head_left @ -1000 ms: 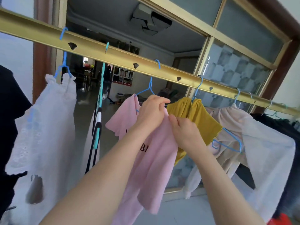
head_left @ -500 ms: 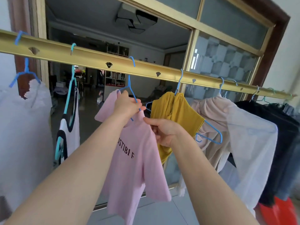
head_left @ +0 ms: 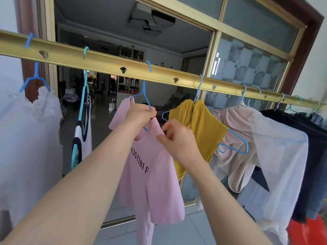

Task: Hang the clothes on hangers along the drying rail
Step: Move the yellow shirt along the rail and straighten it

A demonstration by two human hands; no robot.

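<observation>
The left hand reached up and gripped the blue hanger at the neck of the pink shirt, which hung from the gold rail. The right hand pinched the shirt's shoulder. Just before, the hands touched; now they were a little apart.

The only writing you can read is on the pink shirt you are holding. Dark capital letters run across its chest, slanting down toward your right. They read roughly "AUSTIBI", then a gap, then a letter that looks like "F". The first letter sits right at the covered edge of the print, so you cannot tell whether more letters come before it. The other clothes and the rail show no text, label or number you can read.
</observation>
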